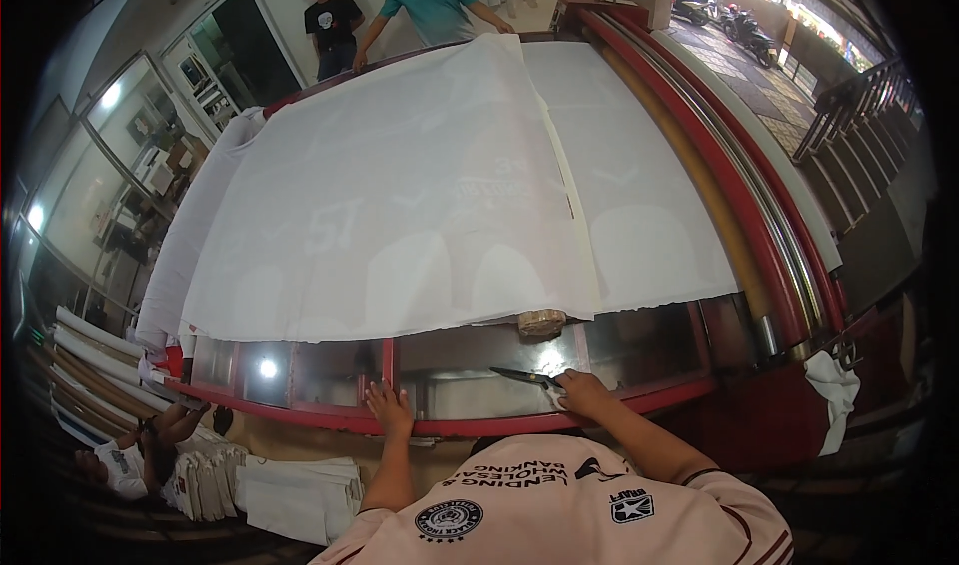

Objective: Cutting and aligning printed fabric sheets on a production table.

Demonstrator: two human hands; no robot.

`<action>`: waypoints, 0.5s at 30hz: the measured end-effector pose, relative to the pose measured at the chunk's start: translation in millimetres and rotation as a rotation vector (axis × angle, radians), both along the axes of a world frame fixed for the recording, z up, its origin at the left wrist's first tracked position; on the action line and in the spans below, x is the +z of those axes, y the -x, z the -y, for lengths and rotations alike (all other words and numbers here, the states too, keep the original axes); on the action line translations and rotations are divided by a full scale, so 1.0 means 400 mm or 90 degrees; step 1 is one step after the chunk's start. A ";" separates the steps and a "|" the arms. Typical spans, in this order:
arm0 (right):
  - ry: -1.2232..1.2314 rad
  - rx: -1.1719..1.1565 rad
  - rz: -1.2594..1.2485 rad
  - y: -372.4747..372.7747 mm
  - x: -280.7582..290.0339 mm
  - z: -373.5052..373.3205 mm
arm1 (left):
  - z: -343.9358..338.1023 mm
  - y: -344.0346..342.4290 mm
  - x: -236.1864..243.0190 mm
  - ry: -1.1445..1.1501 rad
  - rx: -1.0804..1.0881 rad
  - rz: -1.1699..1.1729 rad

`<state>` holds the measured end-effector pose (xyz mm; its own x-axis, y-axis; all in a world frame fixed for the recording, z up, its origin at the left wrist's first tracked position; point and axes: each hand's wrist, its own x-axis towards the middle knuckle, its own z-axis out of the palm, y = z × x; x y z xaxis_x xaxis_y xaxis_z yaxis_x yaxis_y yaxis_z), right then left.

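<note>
My right hand (584,394) grips a pair of dark scissors (522,375), whose blades point left over the table's near strip. At the red front rail, my left hand (389,406) lies with its fingers stretched out and holds nothing. Beyond my hands spreads a wide white sheet (300,185), with faint shapes showing through from its underside. A second white sheet (649,185) lies to its right, and the two meet or overlap along a long seam. A thick roll of tape (540,323) sits at the sheets' near edge, a little beyond the scissors.
Long red, brown and metal rollers (719,155) run along the table's right side. Two people stand at the far edge; the one in a teal shirt (430,10) reaches to the table. Another person (130,465) is at lower left, near rolls (95,375) and stacked white material (300,495).
</note>
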<state>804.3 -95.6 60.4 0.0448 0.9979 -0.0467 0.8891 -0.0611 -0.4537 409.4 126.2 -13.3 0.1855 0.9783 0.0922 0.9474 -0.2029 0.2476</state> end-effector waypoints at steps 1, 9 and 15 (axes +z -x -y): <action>0.005 -0.029 -0.019 0.013 0.014 -0.014 | 0.000 -0.006 0.005 0.012 0.010 0.006; 0.100 -0.021 -0.077 0.002 -0.037 -0.079 | -0.066 -0.206 0.112 0.004 -0.003 0.172; 0.189 -0.021 -0.179 -0.142 0.120 -0.170 | -0.220 -0.399 0.061 -0.024 -0.072 0.202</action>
